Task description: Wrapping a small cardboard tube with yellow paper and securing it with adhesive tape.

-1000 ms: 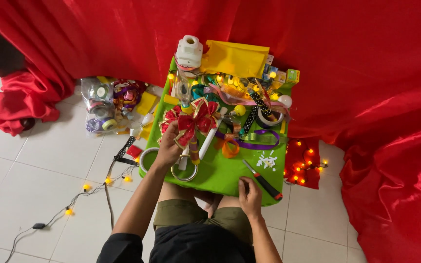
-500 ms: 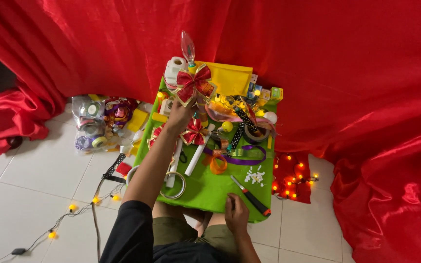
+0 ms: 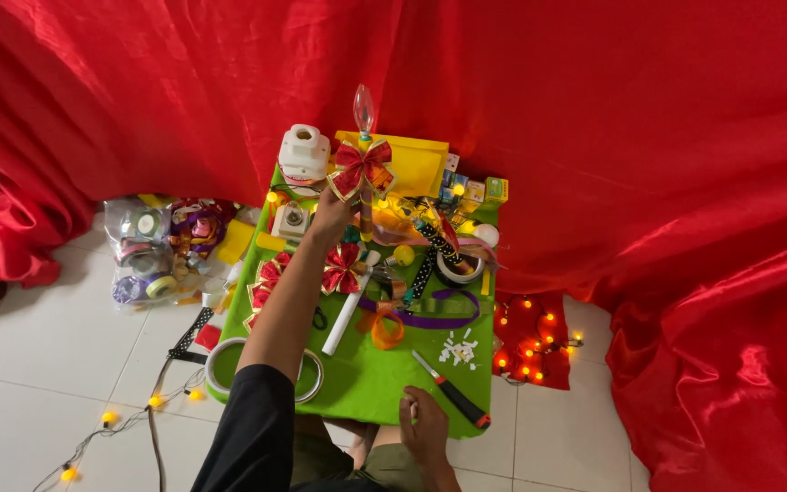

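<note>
Right hand (image 3: 427,426) rests at the near edge of the green surface (image 3: 366,378), fingers loosely curled, palm down, holding nothing; a box cutter (image 3: 451,390) w/ black grip and orange end lies just beside it, to the right. Small white scraps (image 3: 458,348) sit a bit farther in.

Left arm in a black sleeve stretches across the surface. It passes over a white tape ring (image 3: 307,378) near the front left corner. Left hand (image 3: 332,213) is raised at the far end, fingers pinched shut on the lower left edge of a red bow w/ gold trim (image 3: 362,167); a clear teardrop-shaped piece (image 3: 362,107) sticks up above the bow.

Mid surface: two more red-gold bows (image 3: 342,266), one near the arm, one by the left edge; a white tube (image 3: 347,312) lying diagonal; orange ribbon loop (image 3: 386,328); purple ribbon (image 3: 430,319); black dotted ribbon; a grey tape roll (image 3: 460,267).

Far end: white squat gadget (image 3: 304,151) at far left, a flat yellow rectangular packet (image 3: 413,164) behind the bow, small square boxes, yellow and green (image 3: 485,189), at the far right corner.

Floor left: clear bags of ribbon spools (image 3: 152,251), a string of yellow lights (image 3: 107,417) on white tile. Floor right: orange lights (image 3: 532,342) on red cloth. Red satin drape (image 3: 594,118) fills the back.
</note>
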